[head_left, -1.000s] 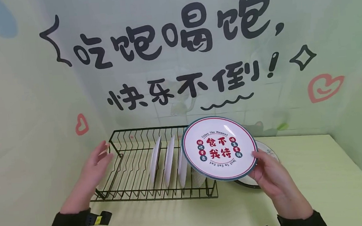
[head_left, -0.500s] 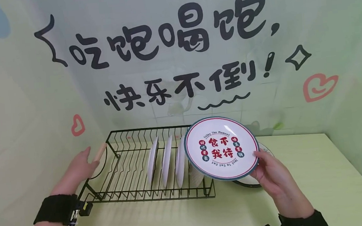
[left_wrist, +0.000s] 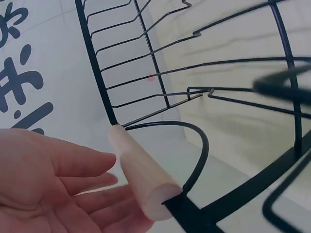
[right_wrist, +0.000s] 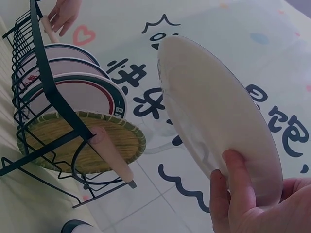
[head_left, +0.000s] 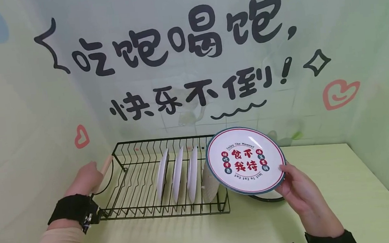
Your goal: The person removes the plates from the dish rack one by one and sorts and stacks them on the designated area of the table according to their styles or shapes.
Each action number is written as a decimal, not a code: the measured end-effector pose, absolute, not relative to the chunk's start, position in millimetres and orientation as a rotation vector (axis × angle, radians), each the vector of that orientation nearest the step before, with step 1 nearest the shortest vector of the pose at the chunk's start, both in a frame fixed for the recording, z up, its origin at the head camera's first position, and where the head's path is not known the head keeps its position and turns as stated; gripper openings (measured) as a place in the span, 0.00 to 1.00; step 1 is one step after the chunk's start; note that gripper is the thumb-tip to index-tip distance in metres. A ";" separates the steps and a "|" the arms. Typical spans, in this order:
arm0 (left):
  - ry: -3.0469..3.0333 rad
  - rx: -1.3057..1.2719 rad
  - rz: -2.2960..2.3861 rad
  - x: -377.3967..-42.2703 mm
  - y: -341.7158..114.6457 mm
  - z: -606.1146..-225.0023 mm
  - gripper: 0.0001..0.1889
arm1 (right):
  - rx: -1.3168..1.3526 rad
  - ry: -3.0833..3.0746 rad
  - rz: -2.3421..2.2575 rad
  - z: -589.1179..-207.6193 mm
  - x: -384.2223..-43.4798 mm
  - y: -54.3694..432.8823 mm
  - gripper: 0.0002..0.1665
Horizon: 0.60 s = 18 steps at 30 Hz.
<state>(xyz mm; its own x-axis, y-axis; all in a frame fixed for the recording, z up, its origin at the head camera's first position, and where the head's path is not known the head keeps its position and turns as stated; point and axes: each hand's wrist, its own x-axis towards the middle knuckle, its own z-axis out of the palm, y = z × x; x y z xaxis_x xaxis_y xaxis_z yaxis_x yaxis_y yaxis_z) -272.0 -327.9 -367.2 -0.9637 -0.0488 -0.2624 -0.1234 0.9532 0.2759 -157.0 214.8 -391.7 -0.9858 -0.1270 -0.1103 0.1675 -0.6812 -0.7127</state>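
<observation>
My right hand (head_left: 305, 193) pinches the right edge of a round white plate (head_left: 245, 159) with a blue-green rim and red lettering. It is held up tilted, its printed face toward me, overlapping the right end of a black wire dish rack (head_left: 164, 216). In the right wrist view, fingers press on the plate's pale underside (right_wrist: 223, 116). My left hand (head_left: 86, 177) is at the rack's left end, beside its wooden handle (left_wrist: 143, 179). Its fingers extend behind the handle, not curled round it. Three plates (head_left: 178, 175) stand upright in the rack.
A round woven tray (right_wrist: 82, 143) stands at the rack's right end, near the other wooden handle (right_wrist: 112, 155). Behind the held plate, a dark-rimmed white dish (head_left: 270, 196) lies on the pale table (head_left: 342, 185). A lettered wall covering (head_left: 170, 7) closes the back.
My left hand has moved left and down from above the rack's left end to its wooden handle. The held plate has shifted slightly right with my right hand.
</observation>
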 end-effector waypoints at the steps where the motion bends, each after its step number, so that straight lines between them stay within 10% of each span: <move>1: 2.869 -0.117 0.434 -271.5 -327.9 -367.7 0.28 | 0.075 1.162 -2.749 -393.2 -156.9 216.3 0.18; 18: 2.966 -0.028 0.394 -272.0 -320.9 -366.4 0.15 | 0.058 0.715 -2.978 -425.3 -149.1 270.7 0.13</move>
